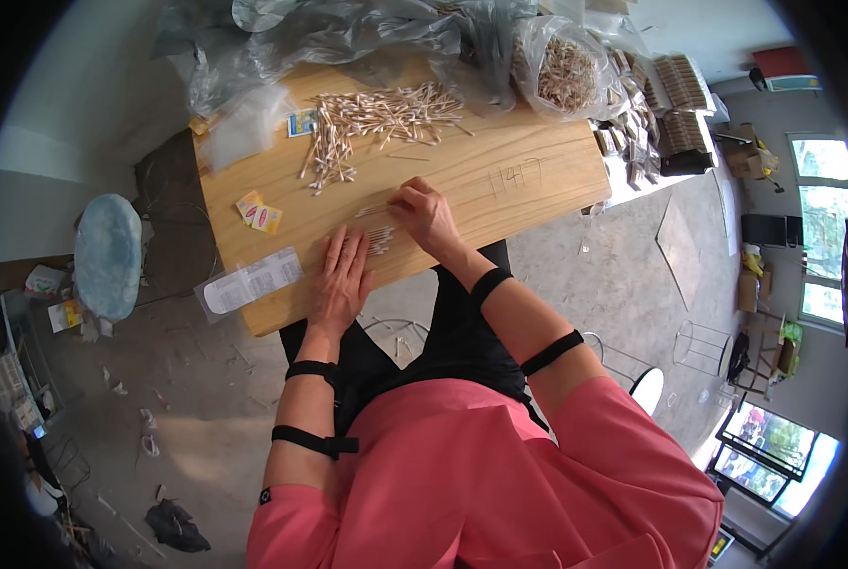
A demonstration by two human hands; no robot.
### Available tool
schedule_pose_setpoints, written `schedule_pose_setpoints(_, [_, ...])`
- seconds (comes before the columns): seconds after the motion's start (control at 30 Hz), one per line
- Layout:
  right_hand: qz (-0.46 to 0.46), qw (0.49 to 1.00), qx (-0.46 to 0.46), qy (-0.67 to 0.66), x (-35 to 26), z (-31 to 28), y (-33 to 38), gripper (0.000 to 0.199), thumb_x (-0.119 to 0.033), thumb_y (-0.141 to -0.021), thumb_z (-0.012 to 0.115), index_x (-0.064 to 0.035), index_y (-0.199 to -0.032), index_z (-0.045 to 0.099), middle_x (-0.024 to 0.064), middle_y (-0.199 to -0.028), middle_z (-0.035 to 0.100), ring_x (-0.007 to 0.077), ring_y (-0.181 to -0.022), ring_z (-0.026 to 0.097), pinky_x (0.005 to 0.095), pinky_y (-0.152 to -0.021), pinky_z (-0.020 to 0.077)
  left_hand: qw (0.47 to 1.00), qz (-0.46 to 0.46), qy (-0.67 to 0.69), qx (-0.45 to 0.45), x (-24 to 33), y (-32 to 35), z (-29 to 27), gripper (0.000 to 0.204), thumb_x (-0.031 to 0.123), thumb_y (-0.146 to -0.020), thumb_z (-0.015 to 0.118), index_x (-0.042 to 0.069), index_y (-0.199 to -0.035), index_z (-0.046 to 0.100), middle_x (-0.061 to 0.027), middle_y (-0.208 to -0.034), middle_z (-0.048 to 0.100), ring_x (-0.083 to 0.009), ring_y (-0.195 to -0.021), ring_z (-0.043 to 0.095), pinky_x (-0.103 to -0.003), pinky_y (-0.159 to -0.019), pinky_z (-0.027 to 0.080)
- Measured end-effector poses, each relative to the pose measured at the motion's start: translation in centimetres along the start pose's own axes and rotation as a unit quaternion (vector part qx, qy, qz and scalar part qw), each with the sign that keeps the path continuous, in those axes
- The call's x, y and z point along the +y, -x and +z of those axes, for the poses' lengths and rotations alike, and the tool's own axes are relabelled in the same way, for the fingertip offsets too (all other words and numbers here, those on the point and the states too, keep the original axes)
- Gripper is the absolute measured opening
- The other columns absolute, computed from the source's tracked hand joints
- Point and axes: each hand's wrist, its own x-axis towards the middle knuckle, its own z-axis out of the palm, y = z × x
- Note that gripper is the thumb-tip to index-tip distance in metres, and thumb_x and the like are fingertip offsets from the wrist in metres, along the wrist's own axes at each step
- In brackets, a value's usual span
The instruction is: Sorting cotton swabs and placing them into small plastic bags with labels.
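My left hand (341, 277) lies flat, fingers apart, on a small clear bag (378, 229) of cotton swabs near the front edge of the wooden table (519, 194). My right hand (424, 214) pinches the bag's far end, where a few swabs stick out. A loose heap of wooden-stick cotton swabs (377, 119) is spread across the table's far side.
Small yellow-and-red labels (261, 213) lie to the left, and a flat clear packet with paper (250, 281) overhangs the table's left corner. Crumpled plastic sheets (339, 38) and a bag full of swabs (564, 71) sit at the back. Stacked packs (675, 104) stand to the right.
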Motion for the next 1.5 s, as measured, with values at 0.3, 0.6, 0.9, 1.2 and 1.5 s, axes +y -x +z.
schedule_pose_setpoints(0.3, [0.072,0.987,0.108,0.09,0.0,-1.1,-3.7,0.014,-0.008,-0.079,0.068,-0.0057,-0.093,0.067,0.0135,-0.101,0.061,0.0352,-0.092,0.063,0.0427,-0.076,0.052,1.0,-0.012,-0.012,-0.002,-0.1,-0.1,0.1,0.063,0.024,-0.089,0.06,0.003,-0.144,0.039,-0.0096,-0.153,0.035,-0.0306,-0.143,0.029,-0.046,-0.12,0.021])
schedule_pose_setpoints(0.6, [0.107,0.984,0.059,0.127,0.9,-6.3,-4.4,0.014,-0.014,-0.088,0.065,-0.0067,-0.095,0.055,0.0146,-0.098,0.057,0.0368,-0.093,0.06,0.0445,-0.074,0.0483,0.999,-0.025,0.025,0.012,-0.2,0.7,-0.1,0.065,0.02,-0.089,0.061,0.004,-0.146,0.035,-0.0113,-0.152,0.036,-0.031,-0.141,0.032,-0.045,-0.118,0.026])
schedule_pose_setpoints(0.9, [0.045,0.891,0.339,0.299,2.7,-22.1,-11.5,0.021,-0.023,-0.084,0.071,-0.0049,-0.094,0.07,0.0138,-0.093,0.068,0.0331,-0.081,0.065,0.0427,-0.074,0.0499,0.995,-0.023,0.09,0.031,0.1,-0.5,-0.5,0.07,0.019,-0.084,0.068,0.002,-0.145,0.036,-0.0133,-0.146,0.043,-0.033,-0.136,0.038,-0.045,-0.115,0.031])
schedule_pose_setpoints(1.2, [0.004,0.992,0.12,-0.031,-2.5,-0.3,3.8,0.015,-0.002,-0.089,0.059,-0.0001,-0.103,0.064,0.0178,-0.109,0.064,0.0363,-0.097,0.064,0.0388,-0.083,0.0523,0.989,-0.056,0.139,0.023,-0.6,-0.2,-1.9,0.093,0.011,-0.073,0.08,0.002,-0.149,0.027,-0.0185,-0.147,0.04,-0.0395,-0.136,0.036,-0.047,-0.114,0.031])
schedule_pose_setpoints(1.5, [0.057,0.981,0.123,-0.14,-5.2,5.9,4.8,0.027,0.002,-0.096,0.046,-0.0014,-0.122,0.055,0.0178,-0.137,0.05,0.0337,-0.125,0.05,0.0364,-0.105,0.0402,0.972,-0.125,0.17,0.106,0.9,0.7,0.2,0.109,0.008,-0.07,0.082,0.004,-0.153,0.011,-0.0201,-0.157,0.021,-0.0429,-0.142,0.026,-0.05,-0.116,0.028])
